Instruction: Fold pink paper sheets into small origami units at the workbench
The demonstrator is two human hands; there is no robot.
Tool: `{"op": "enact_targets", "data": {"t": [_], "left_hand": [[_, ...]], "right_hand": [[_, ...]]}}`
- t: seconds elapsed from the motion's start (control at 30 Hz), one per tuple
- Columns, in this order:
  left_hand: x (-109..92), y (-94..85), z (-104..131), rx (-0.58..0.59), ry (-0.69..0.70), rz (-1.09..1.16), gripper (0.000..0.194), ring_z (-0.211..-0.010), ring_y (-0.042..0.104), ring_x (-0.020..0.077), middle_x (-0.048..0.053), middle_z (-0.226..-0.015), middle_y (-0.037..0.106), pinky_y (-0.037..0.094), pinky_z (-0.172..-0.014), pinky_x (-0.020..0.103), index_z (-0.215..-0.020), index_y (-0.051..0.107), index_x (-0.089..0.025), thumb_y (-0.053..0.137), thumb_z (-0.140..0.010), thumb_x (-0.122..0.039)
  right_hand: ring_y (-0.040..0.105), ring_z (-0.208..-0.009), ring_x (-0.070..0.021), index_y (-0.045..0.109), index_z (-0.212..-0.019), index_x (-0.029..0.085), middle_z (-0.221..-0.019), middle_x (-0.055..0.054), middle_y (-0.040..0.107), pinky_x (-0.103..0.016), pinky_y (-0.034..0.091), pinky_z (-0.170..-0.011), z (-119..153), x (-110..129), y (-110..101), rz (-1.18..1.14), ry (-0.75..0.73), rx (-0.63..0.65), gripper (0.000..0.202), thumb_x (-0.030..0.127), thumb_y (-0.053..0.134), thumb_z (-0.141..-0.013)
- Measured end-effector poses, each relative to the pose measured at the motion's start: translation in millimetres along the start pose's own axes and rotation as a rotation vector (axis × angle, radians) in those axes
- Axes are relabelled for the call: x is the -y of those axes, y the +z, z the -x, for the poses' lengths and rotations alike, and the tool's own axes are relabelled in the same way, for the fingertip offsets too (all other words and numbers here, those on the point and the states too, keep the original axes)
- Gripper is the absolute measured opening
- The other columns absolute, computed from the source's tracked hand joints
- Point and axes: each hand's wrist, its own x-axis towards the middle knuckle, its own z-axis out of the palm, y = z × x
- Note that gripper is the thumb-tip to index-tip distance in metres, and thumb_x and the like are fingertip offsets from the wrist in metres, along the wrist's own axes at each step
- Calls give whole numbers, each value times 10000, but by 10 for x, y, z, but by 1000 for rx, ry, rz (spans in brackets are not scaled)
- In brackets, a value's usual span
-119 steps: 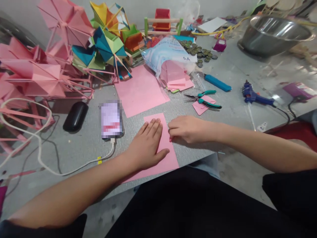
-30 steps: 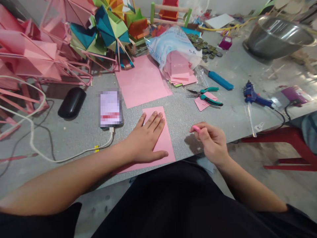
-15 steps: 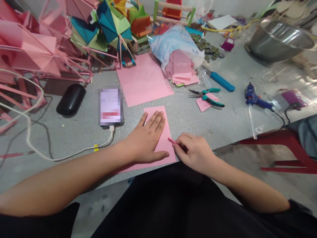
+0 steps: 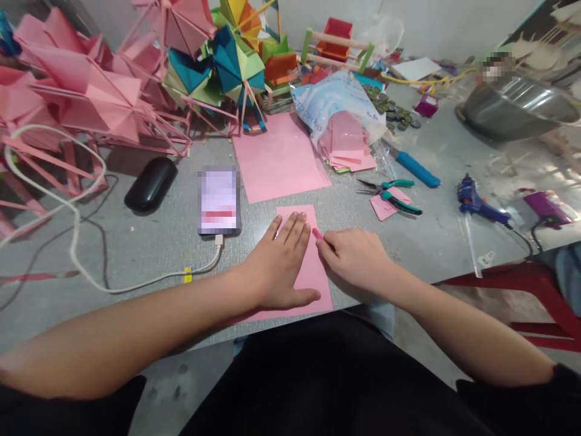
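Note:
Under my left hand [image 4: 281,260] lies a sheet of pink paper [image 4: 320,278] near the table's front edge. The fingers of that hand are stretched out and press the sheet flat. My right hand [image 4: 354,257] is closed around a small flat pink stick [image 4: 316,233], whose rounded tip shows beyond the thumb. The tip rests at the paper's right edge, near its upper part; the rest of the stick is hidden in the fist. Farther back is a larger pink sheet [image 4: 276,166]. To the left of the paper lies a phone [image 4: 218,203] with a white cable plugged in.
Green-handled pliers [image 4: 394,194], a blue-handled cutter [image 4: 417,168] and a blue glue gun [image 4: 481,203] lie to the right. Pink paper models [image 4: 100,97] crowd the back left. A black case [image 4: 151,184] sits left of the phone. A metal bowl [image 4: 512,109] stands back right.
My right hand has slid the pink stick away from me along the paper's right edge. My left hand stays flat on the sheet. The whole view has shifted slightly.

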Motion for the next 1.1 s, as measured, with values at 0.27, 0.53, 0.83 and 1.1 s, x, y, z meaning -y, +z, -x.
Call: {"op": "enact_targets", "data": {"t": [0.27,0.53,0.83,1.1], "left_hand": [[2,3,1,-4,-1,4,1286,-1748,9,457,302,-1844,60,28,-1399,627,-1753,188,38,488,-905,-881],[5,-11,7,2,8,15,1293,-1743,13,476,322,-1833,17,26,-1396,640,-1745,175,68,510,-913,-863],[16,24,14,-21,10,6,1289,-1741,25,482,336,-1831,35,32,-1389,645,-1737,183,76,504,-916,-864],[2,8,-1,5,-12,7,1294,-1746,2,464,313,-1845,22,9,-1400,624,-1747,176,54,528,-904,-862]], "right_hand": [[753,-839,-306,821,-943,174,-929,-187,833,-373,340,-637,-361,-8,-108,46,65,-9,539,397,378,-1153],[769,-962,-328,849,-1051,152,-1009,-217,834,-380,466,-764,-641,25,-178,43,91,-23,627,452,311,-1169],[658,-759,-239,715,-866,198,-857,-112,780,-356,357,-664,-543,-288,-211,-182,-8,-131,464,493,478,-1134],[673,-1019,-262,805,-1043,238,-1039,-85,772,-411,424,-917,-98,-568,89,-289,-445,-286,261,147,561,-1041]]}}
